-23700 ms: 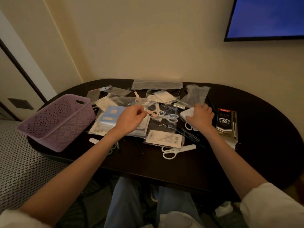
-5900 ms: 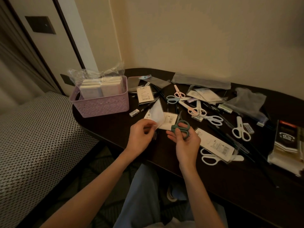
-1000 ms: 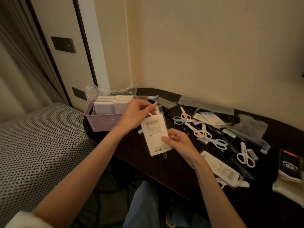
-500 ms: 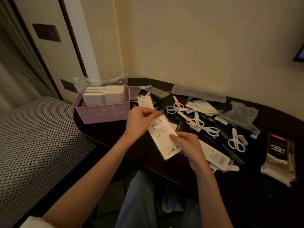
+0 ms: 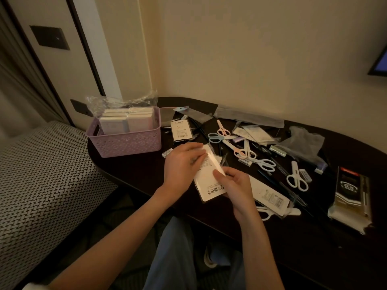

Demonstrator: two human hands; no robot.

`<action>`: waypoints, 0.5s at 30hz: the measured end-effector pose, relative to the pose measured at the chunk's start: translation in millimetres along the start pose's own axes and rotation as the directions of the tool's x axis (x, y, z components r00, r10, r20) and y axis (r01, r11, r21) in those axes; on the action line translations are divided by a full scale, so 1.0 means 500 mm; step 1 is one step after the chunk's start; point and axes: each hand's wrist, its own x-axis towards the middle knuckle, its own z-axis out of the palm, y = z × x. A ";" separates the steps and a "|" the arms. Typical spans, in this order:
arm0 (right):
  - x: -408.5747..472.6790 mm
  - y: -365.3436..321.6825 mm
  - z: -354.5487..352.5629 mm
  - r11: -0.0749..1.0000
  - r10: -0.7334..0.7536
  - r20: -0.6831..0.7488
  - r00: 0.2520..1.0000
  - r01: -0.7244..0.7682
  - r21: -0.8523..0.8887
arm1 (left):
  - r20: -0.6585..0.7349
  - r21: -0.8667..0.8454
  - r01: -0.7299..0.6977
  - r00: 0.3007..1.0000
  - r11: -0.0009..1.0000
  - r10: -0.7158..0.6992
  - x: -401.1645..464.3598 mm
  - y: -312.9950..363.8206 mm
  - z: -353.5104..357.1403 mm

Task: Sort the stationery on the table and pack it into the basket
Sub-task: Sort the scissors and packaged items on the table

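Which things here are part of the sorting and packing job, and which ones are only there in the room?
Part of the job:
- purple basket
- white packet, held by left hand and right hand
- loose scissors
- pen box

Only in the room:
- wall screen
- patterned seat

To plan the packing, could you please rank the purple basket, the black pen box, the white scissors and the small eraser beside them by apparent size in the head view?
1. purple basket
2. black pen box, though it looks closer to the camera
3. white scissors
4. small eraser
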 end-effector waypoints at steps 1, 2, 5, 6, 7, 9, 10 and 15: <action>-0.001 0.001 -0.001 1.000 -0.009 -0.002 1.000 0.009 0.000 | 0.013 0.019 -0.027 1.000 0.999 0.026 -0.002 -0.001 0.001; -0.001 0.002 -0.002 1.000 -0.016 -0.001 1.000 0.016 0.001 | 0.028 0.040 -0.054 0.998 0.998 0.053 -0.004 -0.001 0.000; -0.002 0.004 -0.004 1.000 -0.022 0.000 1.000 0.022 0.011 | 0.069 0.069 -0.104 0.993 0.992 0.099 -0.009 -0.002 0.000; -0.002 0.005 -0.004 1.000 -0.020 -0.003 1.000 0.020 0.013 | 0.074 0.051 -0.082 0.994 0.995 0.078 -0.008 -0.004 0.000; -0.002 0.006 -0.005 1.000 -0.018 -0.005 1.000 0.018 0.013 | 0.076 0.021 -0.035 0.997 0.999 0.033 -0.006 -0.005 0.001; -0.003 0.008 -0.004 1.000 -0.015 -0.006 1.000 0.015 0.020 | 0.074 -0.047 0.097 0.993 0.994 -0.093 0.002 -0.008 0.003; -0.003 0.009 -0.003 1.000 -0.017 -0.008 1.000 0.017 0.022 | 0.071 -0.073 0.157 0.986 0.985 -0.152 0.006 -0.008 0.004; -0.002 0.012 0.002 1.000 -0.030 -0.024 0.999 0.030 0.009 | 0.025 -0.197 0.312 0.949 0.929 -0.314 0.014 0.005 0.015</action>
